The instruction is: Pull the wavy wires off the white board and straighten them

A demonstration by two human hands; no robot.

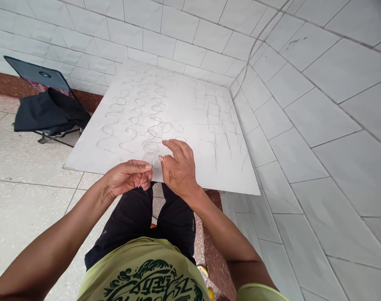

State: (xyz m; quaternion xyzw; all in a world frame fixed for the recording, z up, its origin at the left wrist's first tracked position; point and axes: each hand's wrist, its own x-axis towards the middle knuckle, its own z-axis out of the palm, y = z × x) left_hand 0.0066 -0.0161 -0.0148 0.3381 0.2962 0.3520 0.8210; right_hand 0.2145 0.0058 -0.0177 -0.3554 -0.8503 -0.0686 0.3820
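Pinched between the thumb and fingers of my left hand is a thin, shiny wire. Its lower end sticks out below my fingertips, and its upper part curves toward my right thumb. My right hand is beside it, with thumb and index finger apart; whether the thumb touches the wire I cannot tell. Both hands are over the near edge of a white board. Rows of thin curly lines cover its left and middle; crossing lines form a grid on the right. Some curls look like bent wire.
A folding chair with dark cloth on it stands to the left. Tiled walls meet behind and to the right of the board. A cable runs down the corner. My legs are below the near edge.
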